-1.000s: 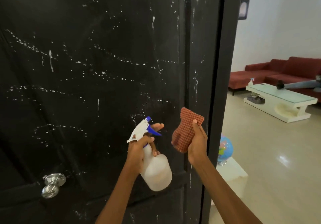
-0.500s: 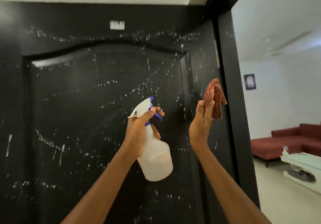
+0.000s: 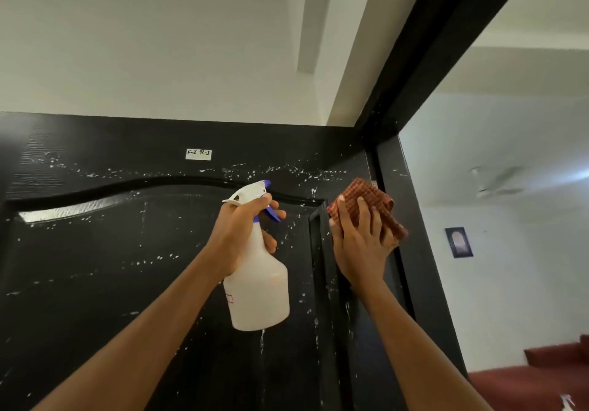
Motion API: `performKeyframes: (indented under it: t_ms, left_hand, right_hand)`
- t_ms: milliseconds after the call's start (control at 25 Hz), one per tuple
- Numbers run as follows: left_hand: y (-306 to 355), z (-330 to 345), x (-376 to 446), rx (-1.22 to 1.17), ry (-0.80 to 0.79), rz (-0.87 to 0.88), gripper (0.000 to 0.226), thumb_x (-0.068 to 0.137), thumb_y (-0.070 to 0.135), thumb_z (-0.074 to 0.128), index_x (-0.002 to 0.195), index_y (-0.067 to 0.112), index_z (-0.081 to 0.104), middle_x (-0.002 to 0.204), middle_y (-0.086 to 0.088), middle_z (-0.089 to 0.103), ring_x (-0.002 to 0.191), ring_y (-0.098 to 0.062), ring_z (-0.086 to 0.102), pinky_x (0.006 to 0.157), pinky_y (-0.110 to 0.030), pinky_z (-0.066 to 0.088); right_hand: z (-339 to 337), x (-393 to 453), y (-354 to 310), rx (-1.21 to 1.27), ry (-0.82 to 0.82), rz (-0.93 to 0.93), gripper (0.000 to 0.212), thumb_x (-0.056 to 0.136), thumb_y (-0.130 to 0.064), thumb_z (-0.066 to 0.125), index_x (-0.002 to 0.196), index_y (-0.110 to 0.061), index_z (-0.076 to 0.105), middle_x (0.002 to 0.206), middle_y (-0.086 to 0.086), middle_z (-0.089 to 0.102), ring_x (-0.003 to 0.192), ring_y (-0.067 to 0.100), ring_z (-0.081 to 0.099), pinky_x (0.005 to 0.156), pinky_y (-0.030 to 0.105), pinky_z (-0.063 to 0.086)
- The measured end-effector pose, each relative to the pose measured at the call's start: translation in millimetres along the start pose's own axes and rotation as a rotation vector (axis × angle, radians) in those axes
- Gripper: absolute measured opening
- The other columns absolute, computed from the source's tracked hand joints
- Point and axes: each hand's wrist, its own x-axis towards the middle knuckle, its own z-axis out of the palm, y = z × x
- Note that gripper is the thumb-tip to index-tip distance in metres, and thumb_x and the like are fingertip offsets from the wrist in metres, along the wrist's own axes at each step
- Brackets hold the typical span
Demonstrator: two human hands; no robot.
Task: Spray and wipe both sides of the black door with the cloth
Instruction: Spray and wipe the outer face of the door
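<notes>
The black door (image 3: pixel 134 251) fills the left and centre, speckled with white spray droplets, with a small white label (image 3: pixel 198 154) near its top. My left hand (image 3: pixel 239 235) grips the neck of a white spray bottle (image 3: pixel 258 283) with a blue trigger, held upright just in front of the door. My right hand (image 3: pixel 360 244) presses a red checked cloth (image 3: pixel 373 203) flat against the door's upper right corner, fingers spread over it.
The black door frame (image 3: pixel 424 251) stands just right of the cloth, and its top beam runs up to the right. Beyond the opening is a white-walled room with a small framed picture (image 3: pixel 459 241), a ceiling fan (image 3: pixel 497 184) and a red sofa (image 3: pixel 541 375).
The view has tilted up from the door's middle to its top. Both hands rose; my right hand went from holding the bunched cloth in the air to pressing it on the door's upper right corner.
</notes>
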Motion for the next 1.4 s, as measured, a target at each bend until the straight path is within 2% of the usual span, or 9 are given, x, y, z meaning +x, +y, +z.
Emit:
performKeyframes:
  t_ms: [200,320,480,640,760,880,1000,1160,1400]
  left_hand:
    - [-7,11,21,0.028,0.058,-0.051,0.031,0.099,0.032,0.054,0.105,0.005,0.067,0.095,-0.008,0.076,0.047,-0.023,0.06,0.05,-0.032,0.055]
    - [-7,15,29,0.067,0.076,-0.055,0.03,0.099,0.032,0.055,0.105,0.006,0.067,0.095,-0.009,0.076,0.047,-0.022,0.06,0.051,-0.032,0.056]
    - [0,18,39,0.085,0.086,-0.058,0.032,0.098,0.033,0.056,0.105,0.005,0.068,0.092,-0.011,0.076,0.046,-0.023,0.059,0.052,-0.033,0.056]
    - [5,20,47,0.087,0.109,-0.055,0.035,0.097,0.035,0.057,0.101,0.001,0.067,0.084,-0.012,0.075,0.046,-0.022,0.057,0.05,-0.033,0.055]
    - [7,20,49,0.015,0.152,-0.06,0.04,0.095,0.044,0.06,0.089,0.005,0.064,0.071,-0.012,0.065,0.044,-0.022,0.051,0.048,-0.031,0.05]
    - [8,16,53,0.06,0.137,-0.036,0.055,0.095,0.056,0.053,0.095,0.003,0.067,0.078,-0.011,0.074,0.044,-0.022,0.056,0.048,-0.03,0.053]
    - [11,15,55,0.151,0.104,-0.01,0.063,0.095,0.063,0.044,0.1,0.005,0.067,0.084,-0.01,0.077,0.045,-0.022,0.059,0.049,-0.03,0.055]
    - [12,20,55,0.161,0.128,0.018,0.064,0.094,0.065,0.043,0.088,0.002,0.057,0.068,-0.014,0.063,0.041,-0.02,0.055,0.045,-0.029,0.053]
    - [15,17,56,0.212,0.157,0.035,0.067,0.094,0.065,0.042,0.096,0.002,0.065,0.079,-0.013,0.075,0.044,-0.024,0.059,0.047,-0.03,0.055]
  right_hand:
    - [3,10,8,-0.046,0.065,-0.1,0.055,0.105,-0.055,0.028,0.154,-0.034,0.042,0.152,0.016,0.045,0.142,0.039,0.039,0.111,0.06,0.032]
    - [7,20,-11,0.052,0.09,-0.081,0.057,0.105,-0.055,0.023,0.154,-0.032,0.041,0.156,0.015,0.042,0.148,0.04,0.033,0.118,0.06,0.024]
    - [11,26,-23,0.053,-0.002,-0.088,0.066,0.103,-0.064,0.012,0.16,-0.035,0.024,0.168,0.011,0.021,0.156,0.037,0.015,0.123,0.056,0.008]
    - [9,24,-15,0.104,0.015,-0.072,0.075,0.1,-0.065,0.002,0.163,-0.027,0.016,0.171,0.005,0.014,0.157,0.031,0.012,0.123,0.054,0.013]
    - [15,19,-19,0.116,0.035,-0.063,0.079,0.1,-0.066,0.0,0.164,-0.022,0.011,0.172,0.004,0.008,0.158,0.029,0.005,0.125,0.05,0.001]
    - [21,17,-20,0.119,0.036,-0.067,0.08,0.1,-0.068,-0.001,0.164,-0.021,0.009,0.172,0.005,0.005,0.158,0.029,0.0,0.125,0.049,-0.007]
    - [22,17,-18,0.122,0.043,-0.076,0.08,0.1,-0.068,0.002,0.164,-0.021,0.01,0.172,0.005,0.005,0.158,0.029,0.0,0.125,0.049,-0.008]
    - [23,16,-18,0.119,0.066,-0.08,0.079,0.101,-0.068,0.006,0.164,-0.021,0.013,0.171,0.006,0.009,0.158,0.03,0.003,0.125,0.051,-0.005]
    - [22,17,-18,0.119,0.066,-0.088,0.078,0.102,-0.067,0.008,0.164,-0.019,0.013,0.171,0.007,0.008,0.158,0.031,0.003,0.125,0.051,-0.004]
